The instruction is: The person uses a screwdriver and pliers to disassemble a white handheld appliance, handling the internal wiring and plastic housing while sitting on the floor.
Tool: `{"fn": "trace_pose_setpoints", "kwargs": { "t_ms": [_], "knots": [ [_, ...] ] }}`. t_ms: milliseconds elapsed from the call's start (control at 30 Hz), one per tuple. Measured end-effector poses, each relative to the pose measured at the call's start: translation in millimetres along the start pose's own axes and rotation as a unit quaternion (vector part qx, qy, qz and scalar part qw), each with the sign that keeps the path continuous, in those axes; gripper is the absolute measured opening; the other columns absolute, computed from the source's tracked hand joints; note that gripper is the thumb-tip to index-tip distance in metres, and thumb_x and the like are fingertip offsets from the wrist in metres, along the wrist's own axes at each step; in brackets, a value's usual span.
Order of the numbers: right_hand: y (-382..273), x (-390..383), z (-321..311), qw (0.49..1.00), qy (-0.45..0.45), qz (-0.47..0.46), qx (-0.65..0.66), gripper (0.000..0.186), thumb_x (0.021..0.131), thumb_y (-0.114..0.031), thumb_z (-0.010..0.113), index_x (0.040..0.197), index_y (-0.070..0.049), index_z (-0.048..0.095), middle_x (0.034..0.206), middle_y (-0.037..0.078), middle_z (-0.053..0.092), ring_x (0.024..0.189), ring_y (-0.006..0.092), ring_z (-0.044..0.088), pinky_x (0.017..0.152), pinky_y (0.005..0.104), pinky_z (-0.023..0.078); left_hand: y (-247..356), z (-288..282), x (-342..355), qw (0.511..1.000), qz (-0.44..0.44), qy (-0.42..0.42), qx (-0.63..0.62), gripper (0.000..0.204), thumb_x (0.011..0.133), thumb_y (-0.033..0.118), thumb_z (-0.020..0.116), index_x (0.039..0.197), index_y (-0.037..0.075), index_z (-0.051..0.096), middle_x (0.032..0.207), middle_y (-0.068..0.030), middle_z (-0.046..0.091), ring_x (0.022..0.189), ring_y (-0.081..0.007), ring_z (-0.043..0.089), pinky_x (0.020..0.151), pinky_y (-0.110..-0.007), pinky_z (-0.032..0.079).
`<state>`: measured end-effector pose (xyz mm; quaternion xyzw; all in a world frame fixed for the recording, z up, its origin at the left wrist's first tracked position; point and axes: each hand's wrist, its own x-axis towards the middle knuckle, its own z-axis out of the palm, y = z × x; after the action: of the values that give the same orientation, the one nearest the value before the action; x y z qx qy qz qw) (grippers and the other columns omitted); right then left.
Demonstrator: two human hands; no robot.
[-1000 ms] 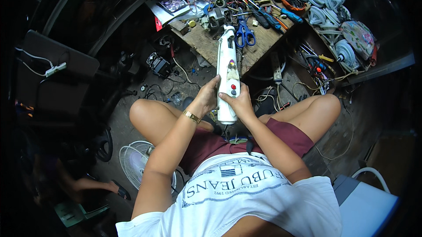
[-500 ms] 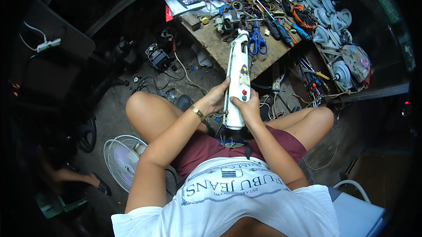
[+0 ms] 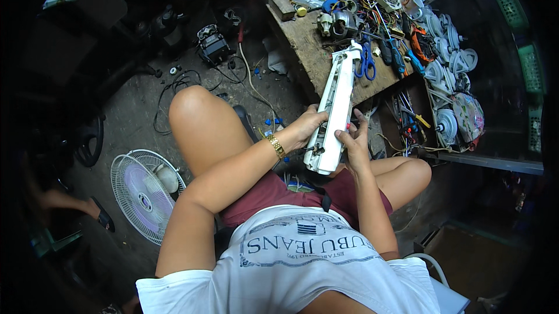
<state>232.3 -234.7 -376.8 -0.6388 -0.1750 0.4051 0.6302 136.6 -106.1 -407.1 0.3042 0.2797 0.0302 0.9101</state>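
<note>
Above my lap I hold a long white plastic housing (image 3: 339, 104) at a slant, its far end by the wooden bench's edge. It is rolled so that a long open slot with dark parts inside shows on its left side; a red button sits at its right edge. My left hand (image 3: 308, 126) grips the lower left side, fingers partly hidden beneath. On the right side, my right hand (image 3: 356, 144) holds it with the thumb on the white face and the index finger raised. Blue scissors (image 3: 366, 62) lie on the bench beside the far end.
The wooden bench (image 3: 308, 40) carries screwdrivers (image 3: 396, 58), wires, a motor (image 3: 345, 23) and a mug (image 3: 413, 4). White pulley-like plastic parts (image 3: 447, 122) fill the right side. A fan (image 3: 145, 197) lies at left; another motor (image 3: 213, 45) and cables are on the floor.
The housing has rolled in my hands, turning its buttoned face to the right and showing the slotted side. My right index finger has lifted. The view has shifted, too.
</note>
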Motion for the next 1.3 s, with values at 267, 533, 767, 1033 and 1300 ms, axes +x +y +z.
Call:
{"fn": "trace_pose_setpoints", "kwargs": {
  "t_ms": [267, 533, 767, 1033, 1300],
  "knots": [
    [-2, -1, 13, 0.998, 0.025, -0.019, -0.058, 0.079, 0.072, 0.002, 0.066, 0.139, 0.005, 0.022, 0.124, 0.021, 0.050, 0.110, 0.0244, 0.054, 0.094, 0.0346, 0.046, -21, -23, 16, 0.986, 0.034, -0.080, -0.140, 0.052, 0.095, 0.018, 0.045, 0.137, -0.005, 0.024, 0.117, -0.0190, 0.055, 0.104, -0.0253, 0.061, 0.086, -0.034, 0.053],
    [12, 4, 4, 0.999, 0.024, 0.013, 0.026, 0.082, 0.073, 0.002, 0.066, 0.140, 0.008, 0.019, 0.116, 0.020, 0.054, 0.103, 0.0223, 0.059, 0.085, 0.0317, 0.051, -15, 6, 17, 0.989, 0.080, 0.120, -0.019, 0.041, 0.098, 0.030, 0.045, 0.123, 0.000, 0.035, 0.108, -0.0166, 0.055, 0.097, -0.0213, 0.059, 0.085, -0.036, 0.052],
    [17, -1, 10, 0.996, 0.049, -0.004, 0.070, 0.083, 0.073, 0.001, 0.066, 0.140, 0.007, 0.018, 0.120, 0.021, 0.051, 0.104, 0.0231, 0.057, 0.087, 0.0319, 0.050, -18, 6, 8, 0.859, 0.357, 0.211, 0.300, 0.026, 0.091, 0.008, 0.050, 0.116, 0.001, 0.043, 0.109, -0.0197, 0.047, 0.096, -0.0291, 0.055, 0.087, -0.037, 0.046],
    [17, -2, 16, 0.998, 0.044, -0.015, 0.035, 0.080, 0.072, 0.003, 0.066, 0.138, 0.006, 0.021, 0.120, 0.019, 0.050, 0.107, 0.0224, 0.055, 0.090, 0.0327, 0.048, -14, 7, -5, 0.807, 0.378, 0.213, 0.401, 0.018, 0.087, 0.003, 0.049, 0.102, -0.003, 0.059, 0.114, -0.0209, 0.050, 0.104, -0.0363, 0.055, 0.090, -0.038, 0.044],
    [13, -5, 27, 0.997, 0.061, -0.038, -0.039, 0.077, 0.071, 0.006, 0.064, 0.137, 0.005, 0.024, 0.123, 0.018, 0.049, 0.109, 0.0226, 0.053, 0.093, 0.0332, 0.047, -21, -1, -5, 0.804, 0.379, 0.203, 0.411, 0.025, 0.090, 0.006, 0.047, 0.109, -0.005, 0.058, 0.123, -0.0218, 0.050, 0.107, -0.0391, 0.056, 0.090, -0.041, 0.046]
  ]
}}
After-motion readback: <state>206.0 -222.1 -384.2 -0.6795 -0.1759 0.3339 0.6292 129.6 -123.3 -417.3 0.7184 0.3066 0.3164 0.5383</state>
